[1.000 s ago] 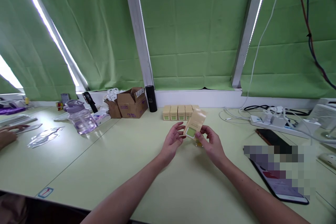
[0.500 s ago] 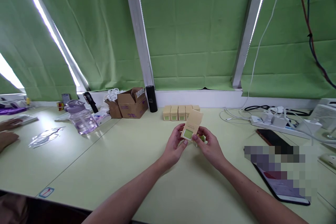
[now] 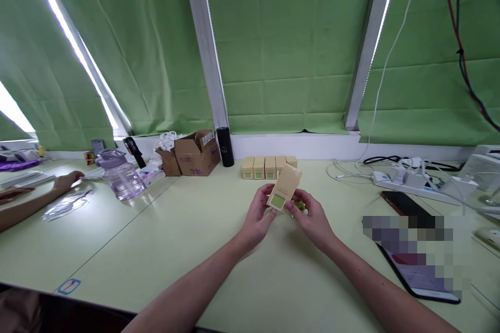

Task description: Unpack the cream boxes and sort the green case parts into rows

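Observation:
Both my hands hold one small tan carton (image 3: 284,187) with a green square label, tilted, above the pale green table (image 3: 175,250). My left hand (image 3: 258,213) grips its lower left edge. My right hand (image 3: 310,218) holds its lower right side, and something small and yellowish-green shows between those fingers; what it is I cannot tell. Behind the carton a row of several matching tan boxes (image 3: 265,166) stands upright near the window sill.
A black cylinder (image 3: 225,146) and an open cardboard box (image 3: 195,153) stand at the back. A purple water jug (image 3: 119,174) sits to the left. Another person's hand (image 3: 66,181) reaches in from the left. A power strip with cables (image 3: 410,179) and a dark phone (image 3: 402,203) lie at right.
My hands drew closer together on the carton and lowered it slightly toward me. The other person's hand at left reached further onto the table.

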Tool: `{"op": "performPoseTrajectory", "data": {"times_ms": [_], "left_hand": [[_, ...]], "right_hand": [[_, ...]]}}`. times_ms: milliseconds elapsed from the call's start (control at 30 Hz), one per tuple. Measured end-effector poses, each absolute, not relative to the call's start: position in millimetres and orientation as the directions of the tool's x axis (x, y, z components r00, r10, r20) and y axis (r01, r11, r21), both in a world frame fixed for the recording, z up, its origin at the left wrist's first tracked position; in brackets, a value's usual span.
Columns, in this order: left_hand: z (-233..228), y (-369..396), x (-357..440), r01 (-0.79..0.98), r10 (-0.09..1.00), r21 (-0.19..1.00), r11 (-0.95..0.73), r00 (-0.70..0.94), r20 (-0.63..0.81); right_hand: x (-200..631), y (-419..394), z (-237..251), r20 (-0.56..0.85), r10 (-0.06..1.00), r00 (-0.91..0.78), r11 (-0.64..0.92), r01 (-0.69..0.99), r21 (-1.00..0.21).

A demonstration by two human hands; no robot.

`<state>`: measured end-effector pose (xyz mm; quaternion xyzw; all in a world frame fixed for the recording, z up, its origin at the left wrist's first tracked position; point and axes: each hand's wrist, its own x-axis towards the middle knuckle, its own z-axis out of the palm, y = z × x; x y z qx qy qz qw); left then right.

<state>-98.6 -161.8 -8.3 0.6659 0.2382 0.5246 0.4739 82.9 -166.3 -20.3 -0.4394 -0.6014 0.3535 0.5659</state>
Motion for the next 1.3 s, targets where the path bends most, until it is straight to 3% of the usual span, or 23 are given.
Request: {"op": "performPoseTrajectory", "data": {"times_ms": [567,700,933,1067,1300], "left_hand": [[-2.7,-166.8,-97.7,-0.157,0.844,0.910,-0.384,0.340,0.415],[-4.0,-166.0,-98.6,-0.017,0.848,0.888,-0.459,0.289,0.444],[-5.5,-165.1,-100.0,0.289,0.789,0.735,-0.614,0.201,0.580],[-5.1,-164.6,-100.4,0.341,0.730,0.651,-0.678,0.215,0.648],[-8.3,-164.3,-101.4,0.385,0.733,0.633,-0.672,0.219,0.644]], "right_hand": [[82.5,-168.3,-12.1,0.310,0.951,0.019,0.310,-0.007,-0.951],[82.8,-167.0,-12.9,0.304,0.952,0.031,0.305,-0.033,-0.952],[82.0,-167.9,-11.8,0.304,0.952,0.044,0.305,-0.029,-0.952],[82.3,-166.4,-13.4,0.312,0.948,0.062,0.313,-0.006,-0.950],[82.6,-164.5,-16.5,0.309,0.951,0.032,0.310,-0.046,-0.950]]}}
